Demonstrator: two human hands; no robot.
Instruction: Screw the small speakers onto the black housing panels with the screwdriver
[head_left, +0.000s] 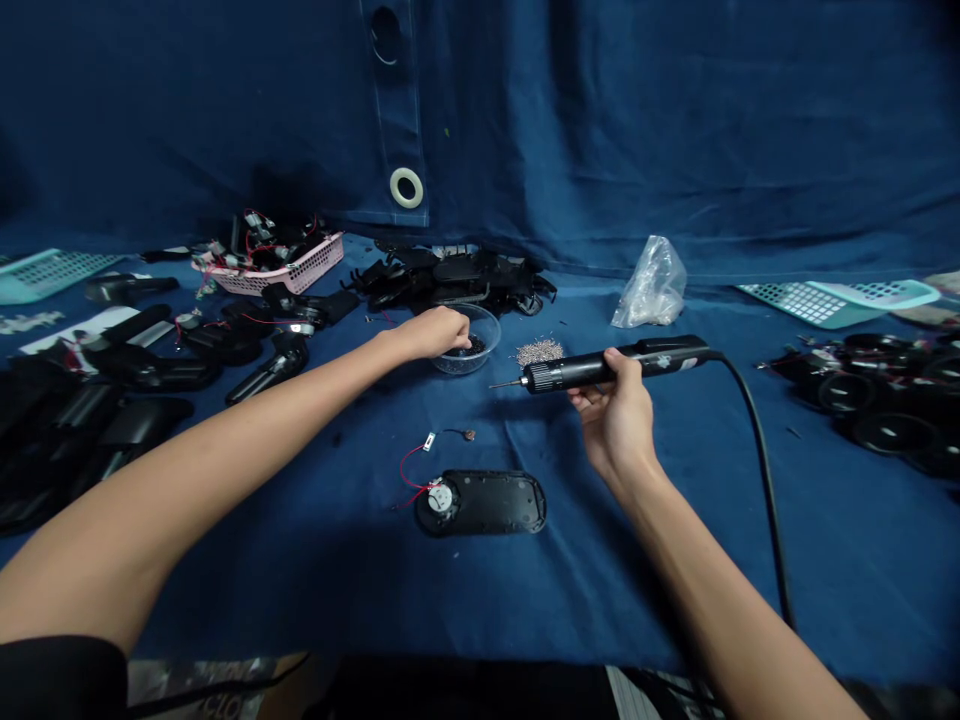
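Observation:
My left hand (pixel 442 333) reaches into a clear round plastic bowl (pixel 484 350) that holds small dark pieces. Its fingers are pinched together at the pieces, and what lies between the fingertips is hidden. In my right hand (pixel 619 405) is a black electric screwdriver (pixel 585 372), held level with its thin bit pointing left and its cable trailing off to the right. Nearer to me on the blue cloth lies a black oval plastic shell (pixel 487 502). A round white motor-like part (pixel 440 497) with red wires sits at the shell's left end.
A pile of tiny metal screws (pixel 540 352) lies beyond the screwdriver, near a clear plastic bag (pixel 651 285). Black parts (pixel 457 275) are heaped behind the bowl. A pink basket (pixel 315 265) and black housings (pixel 150 360) stand left; black rings (pixel 892 430) lie right.

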